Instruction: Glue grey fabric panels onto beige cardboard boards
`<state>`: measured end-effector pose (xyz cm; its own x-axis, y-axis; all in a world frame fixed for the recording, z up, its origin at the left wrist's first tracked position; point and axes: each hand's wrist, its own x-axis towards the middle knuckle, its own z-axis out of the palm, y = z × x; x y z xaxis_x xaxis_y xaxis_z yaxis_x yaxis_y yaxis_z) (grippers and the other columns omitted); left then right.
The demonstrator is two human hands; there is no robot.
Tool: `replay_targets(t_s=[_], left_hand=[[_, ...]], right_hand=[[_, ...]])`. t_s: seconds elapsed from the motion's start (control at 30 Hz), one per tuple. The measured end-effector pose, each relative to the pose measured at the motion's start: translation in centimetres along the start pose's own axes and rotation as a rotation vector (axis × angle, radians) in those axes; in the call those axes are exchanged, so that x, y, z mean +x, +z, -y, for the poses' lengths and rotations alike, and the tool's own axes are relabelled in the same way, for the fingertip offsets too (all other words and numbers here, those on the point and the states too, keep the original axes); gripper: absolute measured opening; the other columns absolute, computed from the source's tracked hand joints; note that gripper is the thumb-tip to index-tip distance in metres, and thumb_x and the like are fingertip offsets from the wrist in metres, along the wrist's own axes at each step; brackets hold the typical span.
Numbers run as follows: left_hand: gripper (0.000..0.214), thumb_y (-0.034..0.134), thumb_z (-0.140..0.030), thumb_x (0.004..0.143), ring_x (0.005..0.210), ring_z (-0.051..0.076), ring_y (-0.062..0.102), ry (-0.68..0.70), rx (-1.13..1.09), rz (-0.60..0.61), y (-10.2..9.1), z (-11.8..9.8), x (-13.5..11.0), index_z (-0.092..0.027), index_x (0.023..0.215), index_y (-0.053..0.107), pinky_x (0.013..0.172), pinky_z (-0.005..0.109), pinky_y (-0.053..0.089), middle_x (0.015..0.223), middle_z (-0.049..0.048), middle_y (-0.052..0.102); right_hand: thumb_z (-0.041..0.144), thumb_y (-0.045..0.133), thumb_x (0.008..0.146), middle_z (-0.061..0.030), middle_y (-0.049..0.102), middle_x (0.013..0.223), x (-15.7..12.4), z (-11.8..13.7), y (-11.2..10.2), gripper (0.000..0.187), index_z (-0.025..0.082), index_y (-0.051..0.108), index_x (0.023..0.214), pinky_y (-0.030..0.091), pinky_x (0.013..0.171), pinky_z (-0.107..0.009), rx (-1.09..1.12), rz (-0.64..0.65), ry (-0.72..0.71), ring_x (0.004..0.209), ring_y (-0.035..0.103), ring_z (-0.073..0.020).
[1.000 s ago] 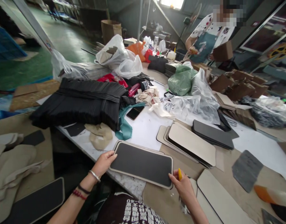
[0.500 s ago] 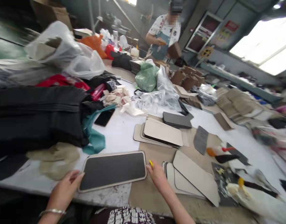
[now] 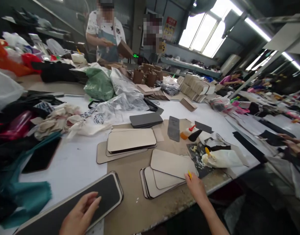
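My left hand (image 3: pixel 78 213) is over a dark panel with a beige border (image 3: pixel 104 189) at the lower left; its fingers are loosely bent and apart, with nothing in them. Whether it touches the panel I cannot tell. My right hand (image 3: pixel 196 188) is closed round a small yellow tool (image 3: pixel 190 175), whose kind is mostly hidden by the fingers. Its fingertips are at the right corner of the top piece in a fanned stack of beige rounded panels (image 3: pixel 173 163). Behind lies a second pile of beige panels (image 3: pixel 131 140).
Dark panels (image 3: pixel 146 120) lie farther back. At right are a glue bottle with a red tip (image 3: pixel 188 132) and a glue-smeared white container (image 3: pixel 222 159). A phone (image 3: pixel 42 155) and teal cloth (image 3: pixel 29 202) lie left. A co-worker (image 3: pixel 106 36) stands across the table.
The view has swung right. My right hand has moved from the bordered panel's right end to the fanned beige stack, keeping the yellow tool. My left hand has come over the bordered panel.
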<state>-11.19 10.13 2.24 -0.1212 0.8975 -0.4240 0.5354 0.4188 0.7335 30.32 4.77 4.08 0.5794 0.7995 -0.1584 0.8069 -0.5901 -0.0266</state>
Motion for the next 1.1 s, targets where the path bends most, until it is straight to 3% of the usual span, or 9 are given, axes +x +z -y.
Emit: replay_targets(t_s=[0.1,0.2,0.33,0.47,0.6,0.7,0.83,0.93,1.1], left_hand=[[0.044,0.052,-0.056,0.054,0.077,0.024,0.063,0.095,0.002,0.170,5.4,-6.0,0.7,-0.022,0.082,0.058,0.070,0.032,0.048,0.076,0.0046,0.067],[0.043,0.052,-0.053,0.055,0.080,0.024,0.063,0.175,0.011,0.206,10.7,-10.0,2.5,-0.019,0.082,0.057,0.074,0.033,0.048,0.079,0.0083,0.067],[0.053,0.050,-0.050,0.056,0.088,0.026,0.061,0.152,0.110,0.196,16.3,-13.1,5.3,-0.011,0.094,0.053,0.080,0.036,0.046,0.095,0.0171,0.064],[0.056,0.048,-0.050,0.058,0.082,0.028,0.062,0.113,0.235,0.227,19.7,-14.2,7.4,-0.009,0.097,0.053,0.076,0.038,0.046,0.088,0.0166,0.065],[0.042,0.051,-0.049,0.054,0.074,0.026,0.061,0.116,0.224,0.256,21.3,-14.0,8.5,-0.015,0.078,0.057,0.069,0.034,0.046,0.075,0.0105,0.066],[0.034,0.053,-0.050,0.052,0.067,0.023,0.059,0.133,0.222,0.250,21.1,-14.1,8.3,-0.018,0.063,0.057,0.063,0.031,0.045,0.063,0.0058,0.063],[0.040,0.055,-0.057,0.052,0.059,0.019,0.054,0.102,0.180,0.233,19.6,-14.0,6.1,-0.018,0.063,0.056,0.057,0.028,0.042,0.056,0.0007,0.059],[0.047,0.055,-0.064,0.050,0.052,0.015,0.049,0.037,0.082,0.220,19.0,-12.8,3.6,-0.019,0.061,0.054,0.051,0.025,0.038,0.050,-0.0031,0.052],[0.059,0.057,-0.071,0.041,0.041,0.011,0.040,-0.136,-0.091,0.189,20.1,-9.7,-0.1,-0.017,0.063,0.053,0.040,0.022,0.029,0.043,-0.0055,0.045]], right_hand=[[0.029,0.033,0.087,-0.0116,0.063,0.082,1.4,-4.9,0.3,0.026,0.015,0.055,0.085,0.036,0.060,-0.026,-0.042,0.049,0.119,0.075,0.061,-0.0204],[0.031,0.033,0.087,-0.0155,0.063,0.085,2.3,-7.4,0.9,0.030,0.012,0.056,0.087,0.037,0.061,-0.028,-0.004,0.127,0.175,0.079,0.061,-0.0232],[0.037,0.037,0.085,-0.0132,0.064,0.078,3.1,-9.0,1.9,0.031,0.015,0.058,0.080,0.036,0.059,-0.027,0.092,0.189,0.205,0.075,0.061,-0.0224],[0.038,0.042,0.082,-0.0081,0.065,0.076,3.6,-10.3,2.9,0.025,0.018,0.057,0.077,0.035,0.058,-0.025,0.191,0.229,0.206,0.074,0.061,-0.0199],[0.033,0.044,0.081,-0.0069,0.065,0.076,4.0,-10.9,3.5,0.019,0.018,0.055,0.077,0.035,0.058,-0.023,0.289,0.248,0.171,0.073,0.061,-0.0183],[0.032,0.037,0.083,-0.0067,0.064,0.070,4.6,-11.5,2.8,0.024,0.018,0.054,0.074,0.035,0.058,-0.024,0.353,0.192,0.136,0.068,0.060,-0.0174],[0.046,0.025,0.085,-0.0051,0.061,0.064,6.3,-14.0,-1.2,0.041,0.019,0.053,0.074,0.039,0.060,-0.025,0.604,-0.030,0.127,0.063,0.058,-0.0166],[0.056,0.025,0.082,-0.0072,0.063,0.073,8.0,-16.3,-5.2,0.049,0.018,0.056,0.079,0.043,0.069,-0.027,0.728,-0.175,0.148,0.077,0.059,-0.0193],[0.058,0.026,0.080,-0.0003,0.054,0.055,10.4,-18.2,-8.3,0.048,0.019,0.054,0.081,0.043,0.055,-0.028,0.667,-0.185,0.147,0.050,0.054,-0.0159]])
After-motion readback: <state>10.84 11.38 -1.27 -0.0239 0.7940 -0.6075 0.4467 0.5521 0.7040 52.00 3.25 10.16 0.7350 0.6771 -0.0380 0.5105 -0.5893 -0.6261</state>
